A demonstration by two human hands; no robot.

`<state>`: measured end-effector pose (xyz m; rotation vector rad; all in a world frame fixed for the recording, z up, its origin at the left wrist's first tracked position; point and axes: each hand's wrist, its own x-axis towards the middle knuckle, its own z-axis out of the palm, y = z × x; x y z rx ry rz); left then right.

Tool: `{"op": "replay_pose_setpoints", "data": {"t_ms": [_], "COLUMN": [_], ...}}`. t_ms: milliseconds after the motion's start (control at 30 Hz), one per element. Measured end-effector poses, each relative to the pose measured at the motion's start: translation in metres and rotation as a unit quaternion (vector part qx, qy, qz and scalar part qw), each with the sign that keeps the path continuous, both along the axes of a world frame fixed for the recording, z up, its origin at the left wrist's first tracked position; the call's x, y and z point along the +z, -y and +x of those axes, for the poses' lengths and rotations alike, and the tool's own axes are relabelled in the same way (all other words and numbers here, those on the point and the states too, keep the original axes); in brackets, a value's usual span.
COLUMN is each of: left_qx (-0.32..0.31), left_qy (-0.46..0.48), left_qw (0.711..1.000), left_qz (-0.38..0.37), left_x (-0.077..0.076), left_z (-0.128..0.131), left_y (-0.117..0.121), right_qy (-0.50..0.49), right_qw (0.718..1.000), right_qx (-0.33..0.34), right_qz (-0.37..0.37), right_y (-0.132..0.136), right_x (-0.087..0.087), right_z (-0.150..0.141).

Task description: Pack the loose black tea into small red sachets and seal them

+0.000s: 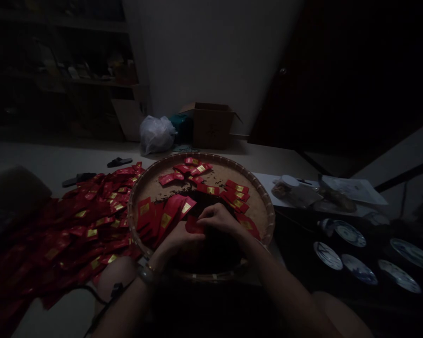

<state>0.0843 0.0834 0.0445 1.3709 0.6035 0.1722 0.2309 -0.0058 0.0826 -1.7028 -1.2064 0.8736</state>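
A red packet (194, 226) is gripped in my left hand (179, 238), low over the round woven tray (261, 188). Just above that packet's edge, the fingers of my right hand (218, 218) are pinched together; what they hold, if anything, is hidden. Beneath both hands lies a heap of dark, loose leaf-like bits (218, 251). More red packets (171, 213) with gold labels fan out beside my left hand. On the tray's right, small red packets (238, 190) are stacked, and several others (190, 171) lie at the back among scattered bits.
A big pile of red packets (102, 220) covers the floor at left, near dark slippers (120, 162). Behind the tray are a white plastic bag (157, 134) and an open cardboard box (213, 126). At right, several blue-and-white dishes (359, 269) sit on a dark surface.
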Motion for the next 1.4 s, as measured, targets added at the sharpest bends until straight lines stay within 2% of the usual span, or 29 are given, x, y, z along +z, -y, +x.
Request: {"op": "replay_pose_setpoints", "data": {"t_ms": [133,233,333,433,533,633,800,900,1033,1133,1233,1400], "left_qx": [-0.013,0.011,0.05,0.075,0.095,0.102,0.102,0.094,0.086,0.081,0.075,0.078], "left_qy": [-0.004,0.01,0.015,0.015,0.031,0.038,0.039,0.051,0.056,0.048,0.042,0.033], "left_qw": [1.0,0.999,0.996,0.992,0.987,0.984,0.984,0.986,0.989,0.991,0.993,0.995], "left_qz": [-0.004,-0.029,-0.066,-0.103,-0.128,-0.139,-0.139,-0.126,-0.11,-0.098,-0.085,-0.058], "left_x": [0.001,0.004,0.006,0.007,0.005,0.003,0.001,0.0,-0.002,0.0,0.002,0.005], "left_z": [0.0,0.0,0.001,0.003,0.005,0.005,0.005,0.005,0.005,0.005,0.005,0.004], "left_y": [0.0,0.0,0.001,0.002,0.003,0.003,0.003,0.003,0.002,0.002,0.002,0.002], "right_qy": [0.005,0.014,0.114,0.282,0.373,0.387,0.396,0.372,0.199,0.123,0.171,0.264], "right_qw": [1.0,1.0,0.992,0.95,0.91,0.898,0.894,0.907,0.973,0.988,0.982,0.964], "right_qx": [0.003,-0.004,-0.048,-0.039,-0.042,-0.066,-0.051,-0.085,-0.101,-0.09,-0.075,0.004], "right_qz": [-0.017,-0.019,-0.036,-0.13,-0.175,-0.199,-0.205,-0.18,-0.064,-0.016,-0.011,-0.02], "right_y": [0.001,0.003,0.009,0.02,0.028,0.031,0.032,0.034,0.039,0.041,0.039,0.032], "right_x": [0.001,-0.001,-0.01,-0.023,-0.037,-0.045,-0.049,-0.049,-0.042,-0.026,-0.006,0.018], "right_z": [0.004,0.013,0.025,0.032,0.033,0.033,0.036,0.042,0.054,0.051,0.035,0.009]}}
